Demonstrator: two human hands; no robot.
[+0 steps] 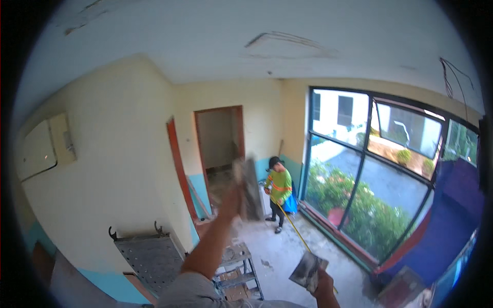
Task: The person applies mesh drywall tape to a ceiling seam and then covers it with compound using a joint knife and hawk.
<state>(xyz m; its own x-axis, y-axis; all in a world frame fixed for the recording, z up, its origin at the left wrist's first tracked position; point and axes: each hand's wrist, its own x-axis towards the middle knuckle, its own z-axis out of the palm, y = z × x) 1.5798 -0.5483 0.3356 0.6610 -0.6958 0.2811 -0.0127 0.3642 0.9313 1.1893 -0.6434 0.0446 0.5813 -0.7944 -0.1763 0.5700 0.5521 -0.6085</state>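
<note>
My left hand [239, 177] is raised in front of me at the end of a stretched arm, blurred by motion. It grips a long grey rectangular trowel [252, 191], which stands nearly upright to the right of the fingers; the handle is hidden. Lower right, my right hand [323, 283] is closed on the edge of a squarish, smeared grey plate [307, 271]. That plate is held out flat and tilted above the floor.
Below stand a stepladder [237, 280] and a perforated metal platform [149, 262] with hooks. A co-worker [280, 187] in a yellow-green top holds a long yellow pole [298, 231] by the window [359, 169]. Loose wires [452, 77] hang from the ceiling [205, 41]. Blue sheeting [436, 226] hangs at right.
</note>
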